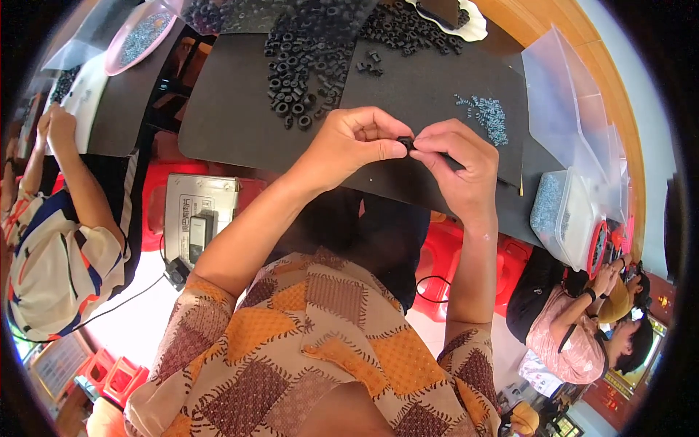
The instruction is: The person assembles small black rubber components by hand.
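Observation:
Above the table's near edge, my left hand (342, 149) pinches a small black ring-like plastic part (405, 142) between thumb and forefinger. My right hand (464, 160) meets it from the other side, thumb and fingertips pressed together against the part. Anything tiny between those right fingertips is hidden. Beyond my hands spreads a heap of black ring-shaped plastic parts (295, 84), with a few loose black parts (370, 65) beside it. To the right of my right hand lies a small pile of tiny blue-grey pieces, spring-like in look (489, 119).
A clear plastic tub (557, 211) of blue-grey pieces stands at the right, near a translucent bin (568, 95). More black parts (411, 29) lie at the far side. A metallic box (200, 207) sits below left on a red stool. Co-workers sit on both sides.

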{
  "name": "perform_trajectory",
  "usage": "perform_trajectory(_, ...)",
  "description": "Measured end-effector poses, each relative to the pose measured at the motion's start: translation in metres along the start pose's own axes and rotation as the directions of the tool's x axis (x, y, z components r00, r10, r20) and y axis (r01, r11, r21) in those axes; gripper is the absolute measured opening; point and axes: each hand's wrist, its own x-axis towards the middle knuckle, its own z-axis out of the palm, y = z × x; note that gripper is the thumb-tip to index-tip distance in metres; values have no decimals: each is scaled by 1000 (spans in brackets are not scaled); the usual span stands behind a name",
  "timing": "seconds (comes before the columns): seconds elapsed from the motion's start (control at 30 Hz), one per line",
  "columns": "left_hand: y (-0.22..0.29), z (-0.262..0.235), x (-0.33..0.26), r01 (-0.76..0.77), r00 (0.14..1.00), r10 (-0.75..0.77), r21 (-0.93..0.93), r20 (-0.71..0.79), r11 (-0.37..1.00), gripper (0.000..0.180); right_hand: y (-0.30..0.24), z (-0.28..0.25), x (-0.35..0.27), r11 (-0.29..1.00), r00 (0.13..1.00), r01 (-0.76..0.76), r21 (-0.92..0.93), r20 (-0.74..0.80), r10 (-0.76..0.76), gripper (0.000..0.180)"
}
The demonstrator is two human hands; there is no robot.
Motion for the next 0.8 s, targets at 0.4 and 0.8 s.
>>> perform_trajectory(0.4,2,-2,14,94,991,-94,11,90,996,22,17,-14,4,991,987,-83,101,145,68,18)
perform_trajectory(0.8,-3,-7,26,191,960,-189,12,208,981,35,39,-21,13,858,872,-410,310,409,269,23)
